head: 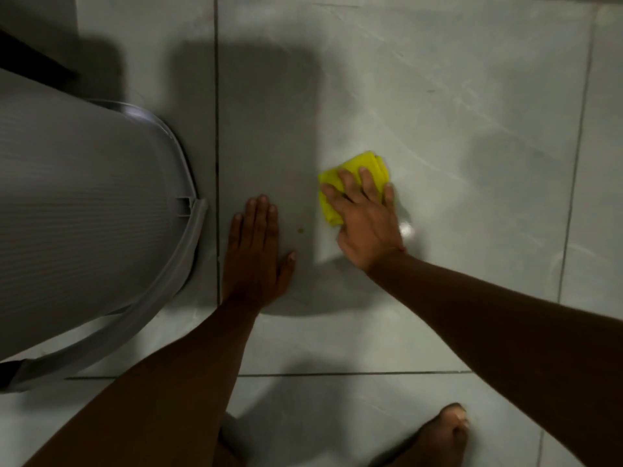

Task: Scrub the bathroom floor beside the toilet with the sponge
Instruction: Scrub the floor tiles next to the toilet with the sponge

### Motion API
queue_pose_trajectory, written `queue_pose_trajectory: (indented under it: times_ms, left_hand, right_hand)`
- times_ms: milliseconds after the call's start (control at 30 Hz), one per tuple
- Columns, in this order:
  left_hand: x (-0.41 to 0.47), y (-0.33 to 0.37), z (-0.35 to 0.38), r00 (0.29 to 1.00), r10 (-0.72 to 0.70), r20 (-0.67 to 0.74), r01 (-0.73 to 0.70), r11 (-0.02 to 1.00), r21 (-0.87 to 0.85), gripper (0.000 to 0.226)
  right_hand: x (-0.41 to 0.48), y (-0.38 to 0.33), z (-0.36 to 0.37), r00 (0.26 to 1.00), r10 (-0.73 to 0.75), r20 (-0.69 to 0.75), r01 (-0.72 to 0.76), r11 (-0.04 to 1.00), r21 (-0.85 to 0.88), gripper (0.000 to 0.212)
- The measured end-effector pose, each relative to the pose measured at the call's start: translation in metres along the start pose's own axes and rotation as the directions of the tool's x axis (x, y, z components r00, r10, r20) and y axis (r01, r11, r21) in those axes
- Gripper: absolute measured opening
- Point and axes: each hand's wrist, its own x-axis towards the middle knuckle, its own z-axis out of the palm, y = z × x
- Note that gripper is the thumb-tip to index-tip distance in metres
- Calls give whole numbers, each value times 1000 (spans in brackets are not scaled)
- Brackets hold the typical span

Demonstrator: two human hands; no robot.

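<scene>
A yellow sponge (365, 165) lies flat on the pale grey floor tiles (455, 129), right of centre. My right hand (364, 217) presses down on it with fingers spread over its top, covering its near half. My left hand (258, 254) rests palm down on the tile, fingers together and holding nothing, a short way left of the sponge. The grey toilet (84, 214) fills the left side, its base edge just left of my left hand.
A dark grout line (216, 129) runs up the floor between toilet and hands. A small yellowish speck (301, 230) sits on the tile between my hands. My bare foot (441, 433) is at the bottom right. Open tiles stretch to the right and far side.
</scene>
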Motion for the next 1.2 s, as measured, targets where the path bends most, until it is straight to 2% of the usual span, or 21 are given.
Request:
queue_pose_trajectory:
  times_ms: [67, 167, 233, 333, 467, 500, 567, 633, 700, 733, 800, 867, 900, 933, 1033, 1067, 1100, 1133, 1167, 1200]
  left_hand:
    - [-1, -3, 2, 1000, -3, -11, 3, 1000, 1, 81]
    - [2, 0, 1, 1000, 0, -8, 0, 1000, -8, 81]
    - [2, -1, 0, 1000, -5, -3, 5, 1000, -12, 82]
    - [0, 0, 1, 1000, -4, -7, 4, 1000, -14, 82]
    - [-1, -4, 2, 1000, 1, -21, -1, 1000, -10, 81]
    - [-1, -4, 1, 1000, 8, -22, -8, 1000, -21, 81]
    - [1, -2, 0, 999, 21, -25, -22, 999, -40, 81]
    - [1, -2, 0, 1000, 18, -20, -18, 999, -31, 82]
    - [0, -2, -1, 1000, 16, -4, -16, 1000, -15, 83]
    - [0, -1, -2, 1000, 15, 1, -15, 1000, -13, 84]
    - [0, -2, -1, 1000, 14, -6, -14, 1000, -18, 84]
    - [-1, -3, -1, 1000, 16, -7, -16, 1000, -17, 83]
    - [-1, -2, -1, 1000, 18, -9, -18, 1000, -20, 83]
    - [0, -1, -1, 1000, 20, -10, -20, 1000, -22, 83]
    - [0, -2, 1, 1000, 16, -3, -16, 1000, -9, 83]
    - [-2, -4, 1, 1000, 14, 5, -13, 1000, -5, 83]
    - [-2, -4, 1, 1000, 15, 7, -15, 1000, -4, 84]
    - [-1, -4, 1, 1000, 17, 6, -17, 1000, 2, 84]
    - [-1, -4, 2, 1000, 18, 7, -18, 1000, 12, 84]
    - [-1, -4, 2, 1000, 17, 8, -17, 1000, 16, 84]
  right_hand:
    - [11, -18, 2, 999, 26, -30, -25, 999, 34, 83]
    - [-28, -1, 12, 988, -154, 33, 155, 986, -58, 75]
    - [-68, 21, 14, 971, -214, 107, 222, 972, -71, 72]
    - [-75, 30, 15, 983, -151, 104, 157, 986, -54, 75]
    - [-18, -25, 14, 999, -36, -39, 38, 997, 69, 77]
    - [-9, -36, 14, 997, -75, -32, 77, 994, 71, 75]
    - [-12, -36, 16, 963, -267, 28, 267, 964, -4, 67]
    - [-32, -8, 14, 867, -495, 56, 498, 865, -65, 61]
    - [-37, 28, 5, 788, -611, 72, 615, 777, -138, 57]
    - [-31, 38, 2, 799, -597, 63, 599, 784, -162, 57]
    - [-13, 32, 1, 902, -428, 54, 431, 894, -126, 65]
    - [-6, 4, 7, 959, -284, 18, 285, 956, -67, 75]
    - [-12, -4, 13, 957, -290, 7, 290, 956, -49, 74]
    - [-23, -2, 19, 934, -357, 16, 357, 932, -52, 72]
    - [-81, 59, 29, 830, -547, 108, 558, 818, -140, 71]
    - [-96, 86, 27, 842, -532, 89, 540, 830, -139, 71]
    - [-103, 113, 24, 897, -441, 26, 441, 891, -106, 72]
    - [-98, 132, 21, 959, -277, -67, 274, 960, -47, 73]
    - [-86, 142, 17, 990, -30, -140, 35, 999, 35, 74]
    - [-64, 142, 15, 956, 235, -173, -215, 968, 130, 74]
